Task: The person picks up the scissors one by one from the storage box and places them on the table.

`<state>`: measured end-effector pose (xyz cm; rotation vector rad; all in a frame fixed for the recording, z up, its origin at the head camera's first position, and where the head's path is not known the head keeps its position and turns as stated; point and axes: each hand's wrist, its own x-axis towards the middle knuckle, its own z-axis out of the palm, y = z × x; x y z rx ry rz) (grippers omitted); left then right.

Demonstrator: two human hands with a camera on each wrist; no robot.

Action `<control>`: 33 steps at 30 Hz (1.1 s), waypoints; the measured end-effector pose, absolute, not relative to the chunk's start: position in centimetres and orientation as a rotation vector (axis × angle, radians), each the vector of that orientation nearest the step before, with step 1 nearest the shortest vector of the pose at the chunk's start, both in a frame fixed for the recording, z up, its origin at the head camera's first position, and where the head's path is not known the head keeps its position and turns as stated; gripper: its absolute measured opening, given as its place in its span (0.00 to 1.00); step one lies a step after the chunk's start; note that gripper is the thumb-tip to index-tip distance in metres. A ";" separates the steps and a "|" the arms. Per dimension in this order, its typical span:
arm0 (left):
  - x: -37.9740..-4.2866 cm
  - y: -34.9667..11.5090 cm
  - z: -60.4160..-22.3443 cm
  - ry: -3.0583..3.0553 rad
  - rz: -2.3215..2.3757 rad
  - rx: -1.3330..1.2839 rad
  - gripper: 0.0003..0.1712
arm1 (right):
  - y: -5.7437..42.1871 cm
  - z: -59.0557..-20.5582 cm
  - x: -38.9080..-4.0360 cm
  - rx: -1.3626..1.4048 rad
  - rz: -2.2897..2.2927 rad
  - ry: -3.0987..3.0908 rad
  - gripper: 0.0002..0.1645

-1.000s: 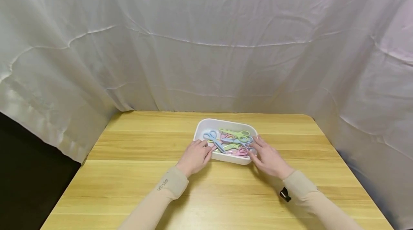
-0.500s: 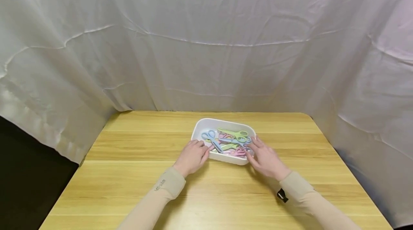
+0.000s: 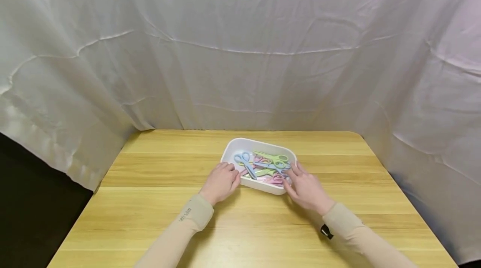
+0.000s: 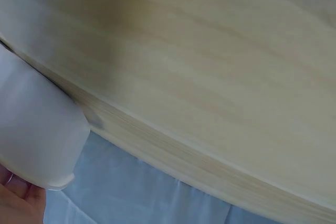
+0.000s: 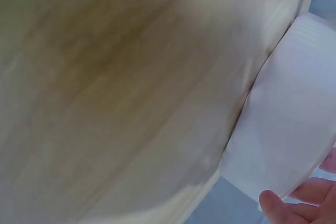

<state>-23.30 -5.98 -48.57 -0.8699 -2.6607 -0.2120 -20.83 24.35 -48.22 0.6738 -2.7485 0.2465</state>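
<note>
A white plastic tray [image 3: 259,184] sits on the wooden table, turned slightly askew. Several child-size scissors lie jumbled in it, among them blue scissors [image 3: 248,168], green scissors [image 3: 265,154] and pink scissors [image 3: 276,180]. At the tray's left end my left hand [image 3: 219,182] grips the rim; its fingertips show under the rim's edge in the left wrist view. My right hand [image 3: 306,189] holds the right end, with the thumb [image 5: 270,203] against the outer wall and other fingers over the rim, overlapping some handles in the head view.
The wooden table [image 3: 150,201] spreads out around the tray on all sides. A grey-white curtain [image 3: 255,72] hangs behind its far edge and along both sides. A black strap end [image 3: 326,231] hangs by the right wrist.
The tray has shifted a little to the left and turned slightly, its near right corner coming toward me. Both hands have moved along with it, keeping their places at its ends.
</note>
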 end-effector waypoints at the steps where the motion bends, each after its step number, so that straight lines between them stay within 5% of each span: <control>1: -23.4 -6.1 -48.7 -2.656 -0.203 -0.869 0.18 | 24.3 -48.2 -20.7 0.677 0.245 -2.745 0.25; 33: -24.5 -9.8 -48.3 -2.709 -0.203 -0.743 0.14 | 21.8 -47.9 -18.7 0.935 0.173 -2.558 0.24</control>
